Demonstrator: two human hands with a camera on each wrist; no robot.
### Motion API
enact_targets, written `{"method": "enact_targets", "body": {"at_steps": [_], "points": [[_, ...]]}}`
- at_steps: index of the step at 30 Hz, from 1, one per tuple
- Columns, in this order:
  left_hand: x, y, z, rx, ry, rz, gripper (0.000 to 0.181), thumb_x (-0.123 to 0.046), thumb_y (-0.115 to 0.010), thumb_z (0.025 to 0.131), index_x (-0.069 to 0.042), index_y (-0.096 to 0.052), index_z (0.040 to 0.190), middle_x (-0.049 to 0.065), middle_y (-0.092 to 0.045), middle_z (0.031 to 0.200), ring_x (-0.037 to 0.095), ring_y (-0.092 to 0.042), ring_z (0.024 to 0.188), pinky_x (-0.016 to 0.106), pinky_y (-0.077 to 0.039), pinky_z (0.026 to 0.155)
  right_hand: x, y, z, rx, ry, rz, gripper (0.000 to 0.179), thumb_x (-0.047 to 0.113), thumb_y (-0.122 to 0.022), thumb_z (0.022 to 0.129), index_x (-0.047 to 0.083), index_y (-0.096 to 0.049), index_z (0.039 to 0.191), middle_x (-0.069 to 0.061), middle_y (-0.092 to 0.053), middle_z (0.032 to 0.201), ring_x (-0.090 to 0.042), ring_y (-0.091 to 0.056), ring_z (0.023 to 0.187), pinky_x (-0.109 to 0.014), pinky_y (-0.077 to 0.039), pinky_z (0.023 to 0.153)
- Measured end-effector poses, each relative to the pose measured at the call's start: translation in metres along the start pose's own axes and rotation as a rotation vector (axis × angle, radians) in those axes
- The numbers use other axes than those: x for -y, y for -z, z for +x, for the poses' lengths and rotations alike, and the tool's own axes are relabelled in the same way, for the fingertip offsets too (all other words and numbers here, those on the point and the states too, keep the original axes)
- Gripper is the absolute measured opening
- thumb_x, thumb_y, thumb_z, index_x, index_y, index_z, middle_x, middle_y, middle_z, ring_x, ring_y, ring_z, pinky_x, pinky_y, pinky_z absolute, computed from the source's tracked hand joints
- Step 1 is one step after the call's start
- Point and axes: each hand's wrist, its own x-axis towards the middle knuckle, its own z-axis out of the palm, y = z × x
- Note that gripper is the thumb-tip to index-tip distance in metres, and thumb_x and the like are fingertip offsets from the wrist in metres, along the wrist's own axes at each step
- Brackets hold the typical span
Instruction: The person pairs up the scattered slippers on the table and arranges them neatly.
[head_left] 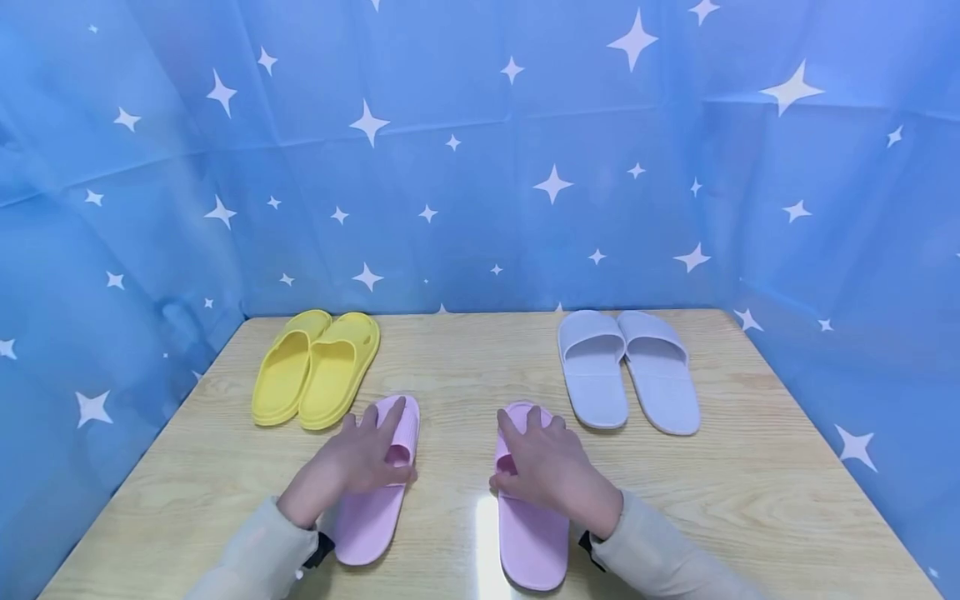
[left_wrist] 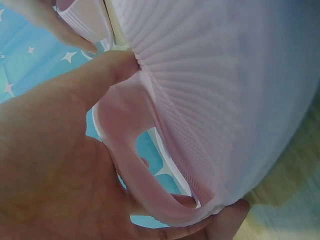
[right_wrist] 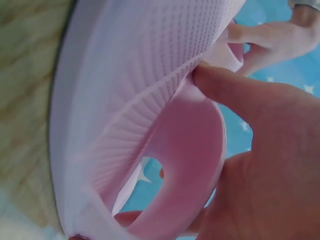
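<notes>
Two pink slippers lie apart near the front of the table, toes pointing away from me. Over the left pink slipper [head_left: 369,529] my left hand [head_left: 360,457] grips the strap area, thumb on the inner edge and fingers spread across the top. My right hand [head_left: 551,471] holds the right pink slipper [head_left: 534,550] in a mirrored way, its thumb at the inner edge. Up close in the left wrist view, a thumb and fingertips press opposite edges of the ribbed pink sole [left_wrist: 200,75]. The right wrist view has the same hold on the other sole [right_wrist: 135,90].
A pair of yellow slippers [head_left: 327,383] stands side by side at the back left of the wooden table [head_left: 450,358]. At the back right is a pale grey-lavender pair [head_left: 597,396]. Blue star-printed cloth [head_left: 465,167] hangs behind and along both sides.
</notes>
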Motion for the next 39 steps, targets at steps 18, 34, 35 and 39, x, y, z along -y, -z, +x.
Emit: {"method": "enact_targets", "body": {"at_steps": [18, 34, 35, 39], "points": [[-0.001, -0.004, -0.003, -0.019, -0.014, 0.023, 0.103, -0.053, -0.077, 0.084, -0.006, -0.027, 0.161, 0.034, -0.043, 0.146, 0.053, -0.049, 0.117, 0.058, -0.055, 0.079, 0.000, -0.003, 0.000, 0.006, 0.023, -0.035, 0.091, 0.059, -0.074, 0.088, 0.015, -0.039, 0.159, -0.038, -0.048, 0.147, -0.057, -0.061, 0.113, -0.059, -0.056, 0.087], [-0.017, 0.001, 0.015, 0.034, -0.020, 0.045, 0.102, -0.053, -0.073, 0.088, -0.004, -0.022, 0.163, 0.041, -0.035, 0.151, 0.057, -0.045, 0.128, 0.061, -0.056, 0.086, 0.001, -0.003, 0.015, -0.020, 0.070, -0.047, 0.083, 0.056, -0.074, 0.088, 0.018, -0.046, 0.156, -0.030, -0.059, 0.139, -0.045, -0.065, 0.110, -0.054, -0.049, 0.101], [-0.017, 0.002, 0.017, 0.040, -0.023, 0.054, 0.102, -0.053, -0.072, 0.089, -0.004, -0.022, 0.163, 0.041, -0.036, 0.151, 0.057, -0.045, 0.128, 0.061, -0.056, 0.087, 0.001, -0.002, 0.016, -0.020, 0.069, -0.045, 0.083, 0.055, -0.074, 0.087, 0.018, -0.046, 0.156, -0.030, -0.059, 0.139, -0.045, -0.065, 0.110, -0.054, -0.049, 0.101], [-0.021, 0.002, 0.024, 0.063, -0.023, 0.069, 0.104, -0.056, -0.071, 0.089, -0.004, -0.020, 0.163, 0.039, -0.036, 0.152, 0.056, -0.045, 0.129, 0.059, -0.056, 0.088, 0.001, 0.000, 0.018, 0.003, 0.058, -0.030, 0.084, 0.054, -0.075, 0.087, 0.019, -0.045, 0.157, -0.032, -0.055, 0.143, -0.048, -0.062, 0.118, -0.056, -0.048, 0.103]]}}
